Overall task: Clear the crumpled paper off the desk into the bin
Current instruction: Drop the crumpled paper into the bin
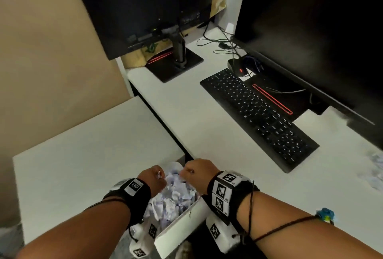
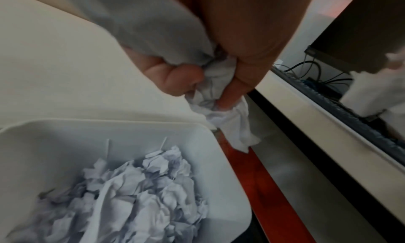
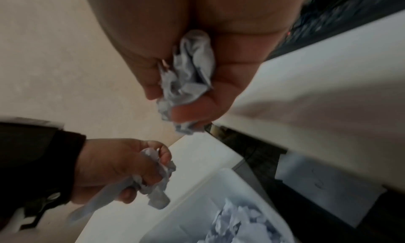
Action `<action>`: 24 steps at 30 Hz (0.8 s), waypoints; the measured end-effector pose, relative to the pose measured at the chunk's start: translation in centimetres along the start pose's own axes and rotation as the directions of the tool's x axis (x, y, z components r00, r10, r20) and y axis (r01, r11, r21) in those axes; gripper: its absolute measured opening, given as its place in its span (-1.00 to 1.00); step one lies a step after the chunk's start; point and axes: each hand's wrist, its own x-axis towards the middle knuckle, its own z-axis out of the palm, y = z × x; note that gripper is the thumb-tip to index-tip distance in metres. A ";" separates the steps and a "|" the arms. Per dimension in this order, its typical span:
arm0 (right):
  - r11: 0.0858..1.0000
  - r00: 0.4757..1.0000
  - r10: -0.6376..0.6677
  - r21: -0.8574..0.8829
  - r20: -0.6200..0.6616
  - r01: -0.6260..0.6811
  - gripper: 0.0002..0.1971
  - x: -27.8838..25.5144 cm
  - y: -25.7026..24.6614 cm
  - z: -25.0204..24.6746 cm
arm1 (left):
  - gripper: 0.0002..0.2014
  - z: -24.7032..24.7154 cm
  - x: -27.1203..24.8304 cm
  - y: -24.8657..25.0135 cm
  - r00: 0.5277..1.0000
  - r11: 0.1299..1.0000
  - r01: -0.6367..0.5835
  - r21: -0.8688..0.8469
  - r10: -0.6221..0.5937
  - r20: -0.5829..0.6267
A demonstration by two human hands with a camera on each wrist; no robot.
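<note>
A white bin [image 1: 182,223] stands on the floor between a low white cabinet and the desk, heaped with crumpled paper [image 1: 176,194]. Both hands hover over it. My left hand [image 1: 154,178] grips a crumpled paper wad [image 2: 221,104], which hangs from its curled fingers above the bin's [image 2: 197,142] far corner. My right hand [image 1: 193,173] clutches another wad [image 3: 188,80] in its fist above the bin's [image 3: 217,186] edge. From the right wrist view the left hand [image 3: 122,168] and its paper [image 3: 153,182] also show. More crumpled paper [image 1: 376,167] lies blurred at the desk's right edge.
On the white desk [image 1: 203,124] lie a black keyboard [image 1: 261,113], two dark monitors [image 1: 310,26] and cables [image 1: 223,41]. A low white cabinet top [image 1: 83,165] sits left of the bin. A small blue object [image 1: 325,214] lies near my right forearm.
</note>
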 end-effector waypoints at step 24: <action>0.995 0.999 -0.034 -0.092 -0.010 0.033 -0.70 4.4 0.2 2.5 | -0.77 -0.3 0.2 -0.9 0.998 0.980 -0.015 -0.200 0.004 -0.055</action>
